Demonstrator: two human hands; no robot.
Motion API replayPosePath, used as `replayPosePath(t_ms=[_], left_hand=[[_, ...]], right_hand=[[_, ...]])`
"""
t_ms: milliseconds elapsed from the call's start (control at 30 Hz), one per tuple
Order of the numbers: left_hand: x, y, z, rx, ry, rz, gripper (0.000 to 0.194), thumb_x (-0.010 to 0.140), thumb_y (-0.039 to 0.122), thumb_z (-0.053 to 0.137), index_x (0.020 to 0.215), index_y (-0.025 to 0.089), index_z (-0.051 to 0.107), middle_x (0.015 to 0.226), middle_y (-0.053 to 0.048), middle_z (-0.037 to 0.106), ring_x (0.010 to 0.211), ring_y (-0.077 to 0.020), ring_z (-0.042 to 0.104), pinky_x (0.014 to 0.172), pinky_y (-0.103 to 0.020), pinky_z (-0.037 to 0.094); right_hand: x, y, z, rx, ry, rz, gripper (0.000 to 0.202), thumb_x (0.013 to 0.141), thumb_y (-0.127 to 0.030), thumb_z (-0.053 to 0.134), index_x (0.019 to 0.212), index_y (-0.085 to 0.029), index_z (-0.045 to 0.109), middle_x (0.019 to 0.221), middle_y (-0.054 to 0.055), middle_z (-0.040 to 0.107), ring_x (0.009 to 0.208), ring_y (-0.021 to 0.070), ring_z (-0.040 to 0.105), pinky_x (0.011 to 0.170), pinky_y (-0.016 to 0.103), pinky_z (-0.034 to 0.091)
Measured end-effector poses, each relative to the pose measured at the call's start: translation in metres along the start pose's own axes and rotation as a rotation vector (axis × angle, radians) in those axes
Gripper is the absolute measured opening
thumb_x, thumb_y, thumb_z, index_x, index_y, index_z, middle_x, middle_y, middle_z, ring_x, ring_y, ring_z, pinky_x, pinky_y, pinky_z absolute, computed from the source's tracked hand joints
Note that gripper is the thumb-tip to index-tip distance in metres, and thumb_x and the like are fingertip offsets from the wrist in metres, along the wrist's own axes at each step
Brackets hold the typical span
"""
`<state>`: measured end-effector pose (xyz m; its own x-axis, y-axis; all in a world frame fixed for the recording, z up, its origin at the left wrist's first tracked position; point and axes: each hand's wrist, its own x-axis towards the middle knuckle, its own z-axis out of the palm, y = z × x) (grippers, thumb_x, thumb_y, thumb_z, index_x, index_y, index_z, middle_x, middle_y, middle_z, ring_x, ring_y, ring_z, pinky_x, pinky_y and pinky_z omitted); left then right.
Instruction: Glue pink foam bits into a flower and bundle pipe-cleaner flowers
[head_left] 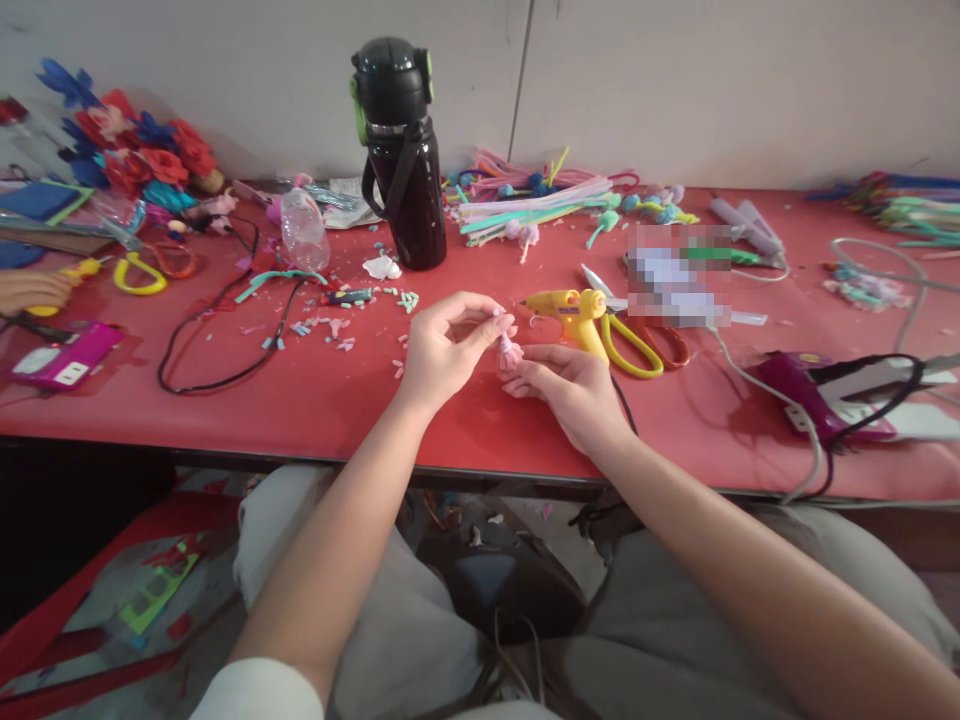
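A small pale pink fuzzy piece [510,352], flared at its lower end like a tiny skirt, is held up between my hands above the near part of the table. My left hand [444,350] pinches its narrow top between thumb and fingertips. From below and to the right, my right hand [564,388] grips the flared end with its fingertips. Just behind my right hand lies a yellow hot glue gun [576,312], its nozzle pointing left. Scissors with yellow and orange handles [634,345] rest beside the gun.
A black bottle [409,190] stands upright behind my hands. Pipe cleaners [532,205] and foam scraps [337,325] litter the red table [360,400]. Purple power strips [817,390] and looping cables lie right and left. Another person's hand [34,292] is at the far left.
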<state>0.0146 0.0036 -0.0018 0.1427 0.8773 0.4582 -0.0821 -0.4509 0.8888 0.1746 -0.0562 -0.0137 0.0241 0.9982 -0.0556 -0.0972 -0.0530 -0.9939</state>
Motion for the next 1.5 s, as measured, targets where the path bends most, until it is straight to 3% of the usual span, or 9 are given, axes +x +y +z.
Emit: replayPosePath(t_ms=[167,333,500,567,667,800,1033,1267,1500], left_hand=[[0.005,-0.003,-0.008,0.022,0.039,-0.018,0.031,0.083,0.047,0.086,0.087,0.020,0.072,0.082,-0.004,0.080,0.077,-0.0209,0.081,0.067,-0.029,0.067],[0.013,-0.002,-0.024,0.024,0.110,-0.063,0.035,0.082,0.051,0.086,0.090,0.019,0.074,0.086,-0.007,0.082,0.081,-0.0230,0.082,0.068,-0.030,0.069],[0.014,-0.004,-0.028,0.039,0.096,-0.128,0.031,0.085,0.046,0.084,0.094,0.018,0.075,0.091,-0.009,0.083,0.086,-0.0243,0.083,0.072,-0.032,0.070],[0.013,-0.006,-0.027,0.051,0.072,-0.151,0.029,0.085,0.044,0.083,0.095,0.017,0.075,0.092,-0.010,0.083,0.086,-0.0244,0.083,0.072,-0.033,0.070],[0.012,-0.008,-0.025,0.056,0.032,-0.148,0.026,0.085,0.041,0.083,0.093,0.017,0.075,0.092,-0.011,0.084,0.084,-0.0249,0.083,0.072,-0.033,0.069],[0.014,-0.012,-0.031,0.120,0.016,-0.118,0.024,0.083,0.038,0.084,0.091,0.017,0.076,0.090,-0.011,0.083,0.085,-0.0253,0.083,0.078,-0.034,0.069],[0.018,-0.020,-0.041,0.180,0.101,-0.088,0.018,0.084,0.034,0.080,0.088,0.018,0.076,0.084,-0.009,0.082,0.084,-0.0230,0.082,0.075,-0.030,0.067],[0.018,-0.021,-0.041,0.170,0.095,-0.099,0.018,0.085,0.034,0.079,0.088,0.017,0.075,0.084,-0.010,0.081,0.082,-0.0226,0.081,0.075,-0.031,0.068],[0.017,-0.015,-0.038,0.143,0.088,-0.138,0.018,0.085,0.035,0.080,0.085,0.018,0.075,0.081,-0.009,0.080,0.068,-0.0197,0.078,0.058,-0.026,0.065]], right_hand=[[-0.005,-0.007,-0.006,-0.132,-0.020,-0.010,0.023,0.085,-0.040,0.068,0.096,-0.020,0.070,0.086,0.010,0.079,0.075,0.0230,0.077,0.078,0.043,0.065],[-0.009,-0.039,-0.042,-0.811,-0.140,-0.036,0.038,0.093,-0.047,0.060,0.064,-0.022,0.057,0.059,0.002,0.065,0.054,0.0157,0.059,0.058,0.034,0.047],[0.006,-0.048,-0.071,-1.227,0.250,-0.073,0.042,0.079,-0.062,0.075,0.073,-0.024,0.058,0.071,0.003,0.065,0.063,0.0197,0.058,0.057,0.033,0.037],[0.016,-0.037,-0.072,-1.268,0.301,-0.105,0.048,0.075,-0.069,0.077,0.083,-0.023,0.062,0.080,0.006,0.068,0.069,0.0229,0.061,0.058,0.034,0.038],[0.031,-0.017,-0.067,-1.254,0.291,-0.214,0.047,0.079,-0.067,0.074,0.079,-0.023,0.061,0.081,0.010,0.068,0.073,0.0252,0.062,0.057,0.034,0.037],[0.043,-0.003,-0.059,-0.995,0.246,-0.331,0.032,0.084,-0.049,0.072,0.071,-0.023,0.059,0.071,0.007,0.065,0.068,0.0227,0.060,0.057,0.034,0.041],[0.020,-0.007,-0.041,-0.442,-0.083,-0.159,0.033,0.082,-0.051,0.076,0.082,-0.019,0.071,0.073,0.006,0.071,0.063,0.0180,0.062,0.058,0.033,0.049],[0.012,-0.002,-0.033,-0.472,-0.160,-0.188,0.041,0.088,-0.058,0.071,0.077,-0.019,0.068,0.072,0.004,0.069,0.064,0.0157,0.059,0.060,0.031,0.048],[0.014,-0.001,-0.033,-0.523,-0.158,-0.210,0.035,0.091,-0.055,0.070,0.085,-0.020,0.069,0.069,0.001,0.064,0.063,0.0160,0.057,0.060,0.032,0.047]])
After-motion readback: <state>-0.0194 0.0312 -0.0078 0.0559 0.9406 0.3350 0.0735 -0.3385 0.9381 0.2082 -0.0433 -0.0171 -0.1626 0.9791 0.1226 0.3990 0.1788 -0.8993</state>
